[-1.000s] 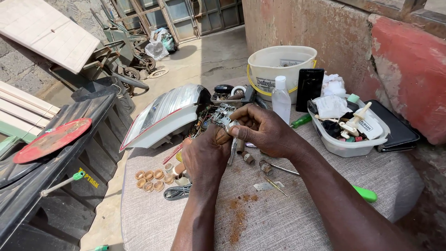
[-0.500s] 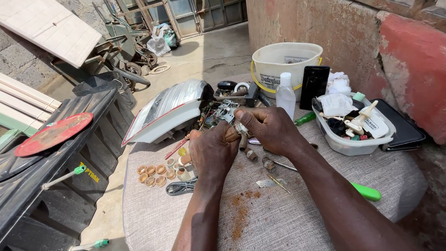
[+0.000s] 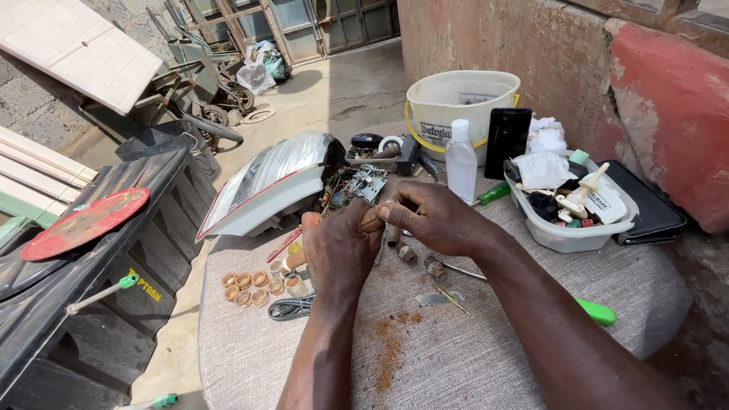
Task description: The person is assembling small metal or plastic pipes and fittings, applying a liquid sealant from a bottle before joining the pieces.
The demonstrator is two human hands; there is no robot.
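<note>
Left hand: the left hand (image 3: 343, 247) is closed round a small brown rusty cylindrical part (image 3: 371, 219), gripping it just in front of the dark circuit board with metal parts (image 3: 355, 184).
Right hand: the right hand (image 3: 433, 219) meets it there, thumb and fingertips pinched together on the same part's end.
The part: held off the grey woven-cloth surface (image 3: 493, 334), between both hands, just this side of the circuit board; how much of it sits inside the left fist I cannot tell.
Below the hands: rust-brown powder (image 3: 391, 342) lies scattered on the cloth, nearer the wearer than the circuit board.
Loose pieces: more small rusty fittings (image 3: 419, 259) lie right of the hands; a cluster of tan rings (image 3: 247, 286) sits left of them.
Further off: a clear plastic bottle with white cap (image 3: 461, 161) stands right of the circuit board, a cream plastic bucket (image 3: 463, 106) behind that.
Doing it well: my read is a firm left grip with the right fingers doing the fine twisting, held low over the cloth so anything dropped lands close.
Against half a second ago: the hands have stayed locked on the part in the same spot by the board; only the view has shifted slightly.
</note>
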